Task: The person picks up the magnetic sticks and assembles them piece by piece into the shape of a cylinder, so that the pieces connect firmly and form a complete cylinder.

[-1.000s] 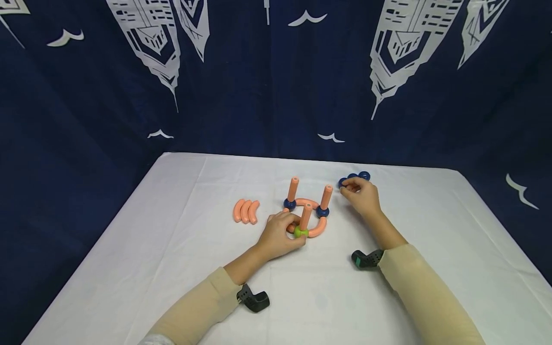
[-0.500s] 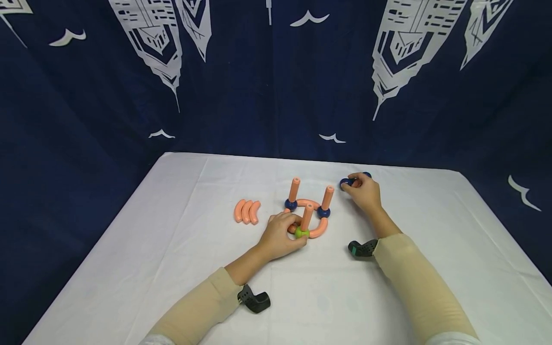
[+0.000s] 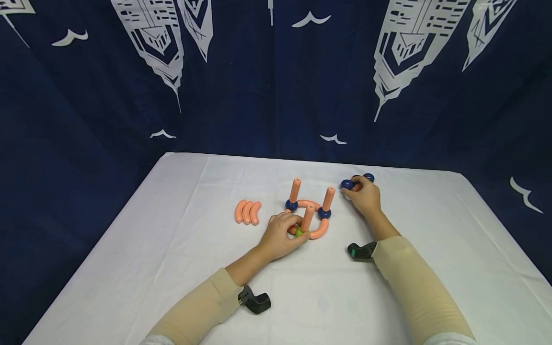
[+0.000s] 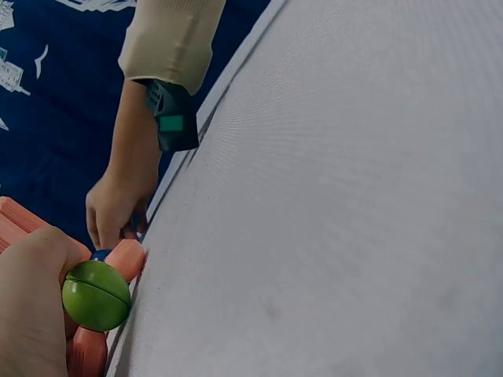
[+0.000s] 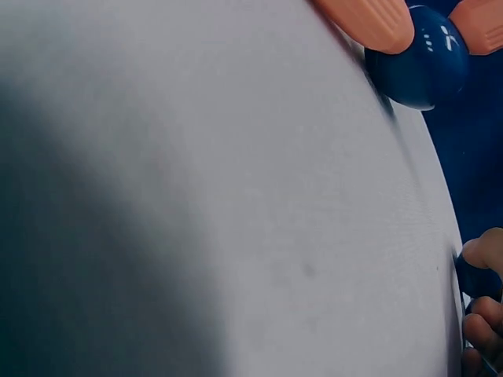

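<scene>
Pink rods and balls form a ring-shaped frame, with three straight pink rods (image 3: 329,199) standing up from it. Thumb and fingers of my left hand (image 3: 278,235) hold the frame at its green ball (image 4: 96,296), partly covered in the head view. Blue balls (image 3: 292,205) join the curved pink rods (image 3: 320,231) at the back. Further right, my right hand (image 3: 365,195) has its thumb and fingers around a loose blue ball (image 3: 346,184) in a small row; a second is mostly hidden behind the fingers. Another blue ball (image 3: 368,177) lies at the row's far end.
Three loose curved pink rods (image 3: 247,212) lie side by side left of the frame. Everything rests on a white-covered table (image 3: 189,201). A dark blue patterned curtain (image 3: 241,96) hangs behind its far edge.
My right hand has shifted slightly right, and its thumb and fingers have closed around the loose blue ball. My left hand stays on the frame, its thumb covering more of the green ball.
</scene>
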Motion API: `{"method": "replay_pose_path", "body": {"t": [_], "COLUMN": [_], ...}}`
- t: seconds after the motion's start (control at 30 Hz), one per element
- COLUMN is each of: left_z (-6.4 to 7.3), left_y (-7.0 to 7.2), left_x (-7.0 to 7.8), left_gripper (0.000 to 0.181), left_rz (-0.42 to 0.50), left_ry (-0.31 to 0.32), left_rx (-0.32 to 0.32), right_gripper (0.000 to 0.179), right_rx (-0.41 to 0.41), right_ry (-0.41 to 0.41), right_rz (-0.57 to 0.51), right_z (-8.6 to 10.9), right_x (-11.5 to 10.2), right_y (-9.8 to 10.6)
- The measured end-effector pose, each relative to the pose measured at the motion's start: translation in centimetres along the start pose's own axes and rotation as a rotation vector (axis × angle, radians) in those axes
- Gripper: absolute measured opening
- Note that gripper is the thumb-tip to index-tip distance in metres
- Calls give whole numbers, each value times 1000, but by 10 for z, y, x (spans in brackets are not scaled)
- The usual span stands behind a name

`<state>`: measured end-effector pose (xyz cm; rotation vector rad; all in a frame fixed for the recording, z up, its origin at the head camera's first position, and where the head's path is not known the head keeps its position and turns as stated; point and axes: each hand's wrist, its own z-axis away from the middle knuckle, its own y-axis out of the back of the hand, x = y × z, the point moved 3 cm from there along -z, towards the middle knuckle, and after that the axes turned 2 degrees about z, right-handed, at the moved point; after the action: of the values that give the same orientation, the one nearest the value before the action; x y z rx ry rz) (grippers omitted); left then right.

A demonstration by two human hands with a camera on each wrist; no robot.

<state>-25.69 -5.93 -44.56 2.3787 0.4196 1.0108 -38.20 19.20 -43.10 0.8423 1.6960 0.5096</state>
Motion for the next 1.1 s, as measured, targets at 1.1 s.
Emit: {"method": "replay_pose_path", "body": {"t": [1.1], "left_z": [-1], "left_y": [-1], "left_x": [-1], "left_gripper": [12], "left_rz": [11], "left_ry": [23], "left_rx": [-25], "right_gripper": [40], "right_rx": [-32], "right_ry": [-37], "right_rz": [-381], "right_z": [50], "right_x": [-34], "right_y": [15]}}
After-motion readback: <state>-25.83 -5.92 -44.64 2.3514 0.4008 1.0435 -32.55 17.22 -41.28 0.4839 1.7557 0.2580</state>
